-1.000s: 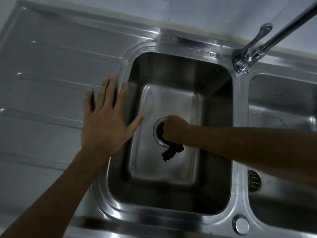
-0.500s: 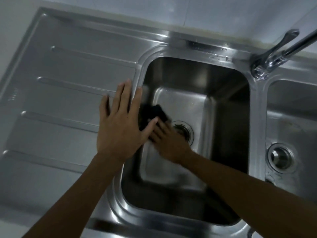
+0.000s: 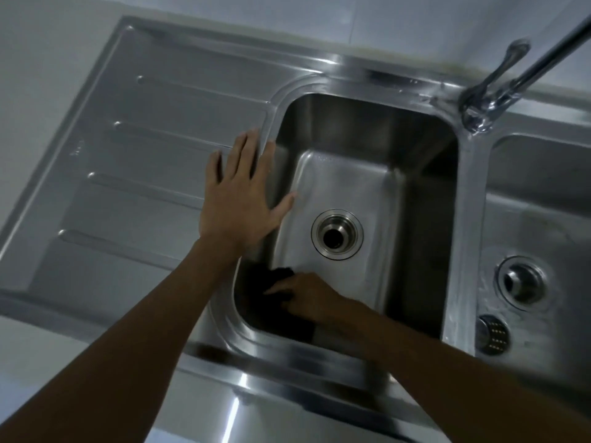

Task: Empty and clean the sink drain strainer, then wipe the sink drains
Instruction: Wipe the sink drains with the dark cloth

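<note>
Steel sink (image 3: 463,187): R hand (image 3: 307,297) on dark cloth (image 3: 281,273), L hand (image 3: 236,203) flat beside.

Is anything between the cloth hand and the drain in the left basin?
Nothing visible. The right hand presses the cloth in the basin's near corner; only bare steel lies between it and the open drain. The left hand rests aside on the rim.

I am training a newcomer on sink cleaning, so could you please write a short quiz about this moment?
1. True or false: the cloth covers the left drain.
2. The left hand rests on: A faucet, B drainboard?
3. Fill in: the strainer lies in the ____ basin.
Key: 1 false, the right hand presses it beside the drain; 2 B; 3 right.
</note>
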### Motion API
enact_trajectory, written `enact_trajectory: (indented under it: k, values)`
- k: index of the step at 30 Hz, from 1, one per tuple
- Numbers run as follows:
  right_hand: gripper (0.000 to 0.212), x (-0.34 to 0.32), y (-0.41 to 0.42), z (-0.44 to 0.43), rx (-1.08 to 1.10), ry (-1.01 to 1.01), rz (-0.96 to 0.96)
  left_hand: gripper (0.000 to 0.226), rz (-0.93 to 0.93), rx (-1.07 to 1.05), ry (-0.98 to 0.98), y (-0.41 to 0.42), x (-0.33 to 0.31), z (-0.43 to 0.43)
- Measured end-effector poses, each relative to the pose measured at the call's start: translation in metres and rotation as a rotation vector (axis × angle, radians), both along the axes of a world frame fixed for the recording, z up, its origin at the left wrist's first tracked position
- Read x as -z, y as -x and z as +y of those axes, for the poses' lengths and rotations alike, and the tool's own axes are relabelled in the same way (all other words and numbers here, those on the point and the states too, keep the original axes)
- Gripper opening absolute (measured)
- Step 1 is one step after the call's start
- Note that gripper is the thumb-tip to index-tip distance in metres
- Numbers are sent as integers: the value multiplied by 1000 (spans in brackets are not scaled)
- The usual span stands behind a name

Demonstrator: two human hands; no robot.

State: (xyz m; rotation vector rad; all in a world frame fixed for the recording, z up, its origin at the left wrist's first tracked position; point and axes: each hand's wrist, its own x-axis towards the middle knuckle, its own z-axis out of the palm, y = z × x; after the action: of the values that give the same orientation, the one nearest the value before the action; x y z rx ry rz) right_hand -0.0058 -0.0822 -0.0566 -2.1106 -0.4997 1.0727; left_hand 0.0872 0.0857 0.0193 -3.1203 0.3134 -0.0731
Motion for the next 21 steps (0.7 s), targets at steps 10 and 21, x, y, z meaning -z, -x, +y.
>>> enact_trajectory:
  k: [10, 21]
  values:
    - [42, -70, 8, -90, -305, 182, -16, 99, 92, -37, -79, 37, 0, -29]
    - [25, -182, 87, -273, -476, 220, -584, 77, 194, 343, 161, 152, -18, -233]
